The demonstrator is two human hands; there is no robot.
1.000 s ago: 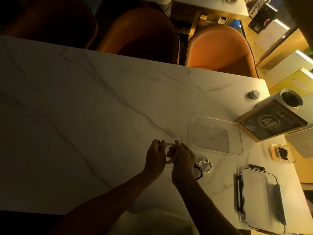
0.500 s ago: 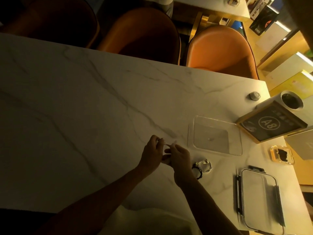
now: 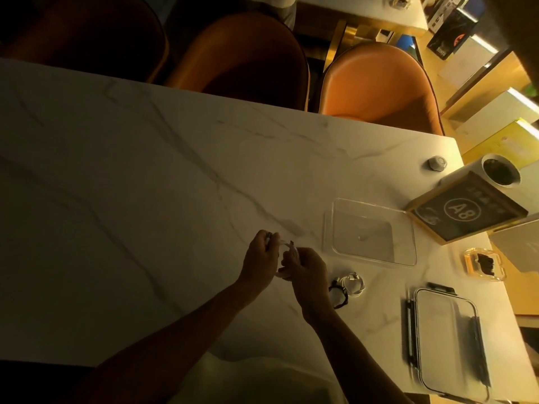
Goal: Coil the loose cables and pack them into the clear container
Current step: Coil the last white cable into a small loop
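Two hands meet at lower centre: the left hand point(image 3: 260, 258) and right hand point(image 3: 309, 270) both pinch a white cable point(image 3: 281, 274) looped between them. Just right lie coiled cables point(image 3: 348, 285). Farther up-right sits the empty clear container point(image 3: 369, 232) on the marble table point(image 3: 145, 199).

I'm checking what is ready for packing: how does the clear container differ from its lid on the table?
The clear container sits open and empty, farther from the person; the lid lies nearer, toward the table's right edge. The container has plain clear walls with no fittings; the lid carries dark latches along its edges. Both are clear, rectangular and rest on the marble table, untouched by either hand.
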